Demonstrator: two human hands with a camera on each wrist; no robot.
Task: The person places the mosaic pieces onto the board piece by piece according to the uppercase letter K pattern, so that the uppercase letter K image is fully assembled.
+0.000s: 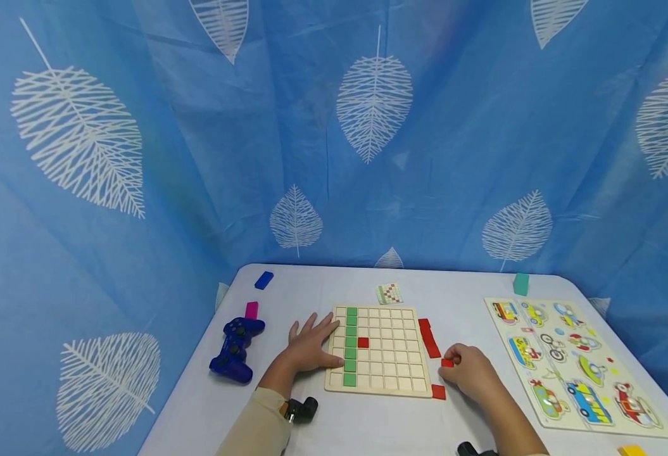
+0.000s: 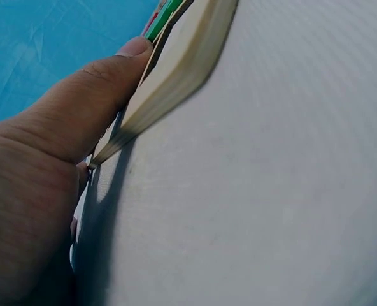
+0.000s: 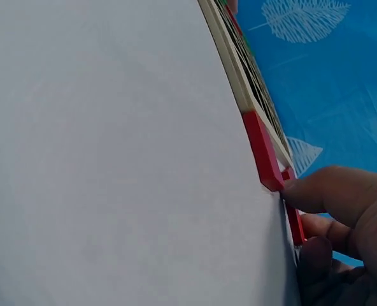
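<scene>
So the left hand (image 1: 309, 347) lay flat with its fingers spread and relaxed, resting on the left edge of the square wooden grid board (image 1: 387, 367), gripping nothing. In the left wrist view the thumb (image 2: 93, 95) pressed against the board's pale side wall. Just past those fingertips ran a column of green tiles (image 1: 350, 345) set into the board, with a single red square tile (image 1: 363, 342) one cell further in.

The right hand (image 1: 472, 372) sat off the board's right edge, fingers curled and pinching a small red block (image 1: 447, 362) between thumb and fingertips. Right below that pinch another small red square (image 1: 439, 391) lay on the white table (image 1: 368, 424), touching the board's corner. Beyond the fingertips a long red strip (image 1: 428, 338) lay along the board's right side.

Away from the left hand's knuckles sat a dark blue game controller (image 1: 235, 349), a pink block (image 1: 251, 310) just behind it. Out past the right hand's back lay a wooden vehicle puzzle board (image 1: 579, 364).
</scene>
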